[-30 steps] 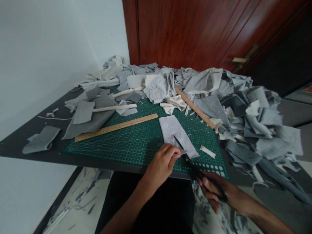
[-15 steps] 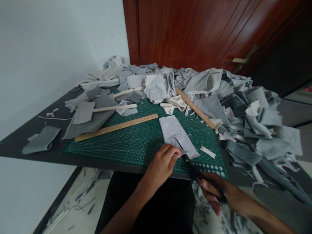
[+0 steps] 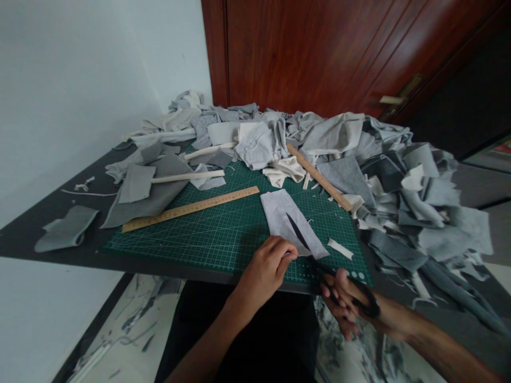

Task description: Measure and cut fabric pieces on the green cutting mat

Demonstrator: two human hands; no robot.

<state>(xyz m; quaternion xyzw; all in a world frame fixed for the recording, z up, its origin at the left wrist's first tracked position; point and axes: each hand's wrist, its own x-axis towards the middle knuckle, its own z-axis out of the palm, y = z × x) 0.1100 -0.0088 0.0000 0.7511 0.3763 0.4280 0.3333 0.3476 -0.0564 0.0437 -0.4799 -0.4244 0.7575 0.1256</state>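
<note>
A light grey piece of fabric [image 3: 275, 205] lies on the green cutting mat [image 3: 223, 234], close to the table's front edge. My left hand [image 3: 271, 260] pinches its near left corner between thumb and fingers. Black scissors [image 3: 365, 298] are in my right hand [image 3: 343, 300], fingers through the handles. One dark blade lies over the fabric, pointing away from me; the other blade is mostly hidden, apparently under the cloth. Right of the fabric rests a small pale strip [image 3: 340, 248].
One wooden ruler [image 3: 191, 207] lies left of the fabric, another ruler [image 3: 319, 178] slants at the right. Heaped grey and cream scraps [image 3: 335, 133] line the back and right side. A folded grey piece [image 3: 69, 229] sits at the left edge. Scraps litter the floor [image 3: 131, 319].
The scissor handles have spread apart and my right hand has opened with them. More of the upper blade shows over the fabric. My left hand has stayed nearly in place.
</note>
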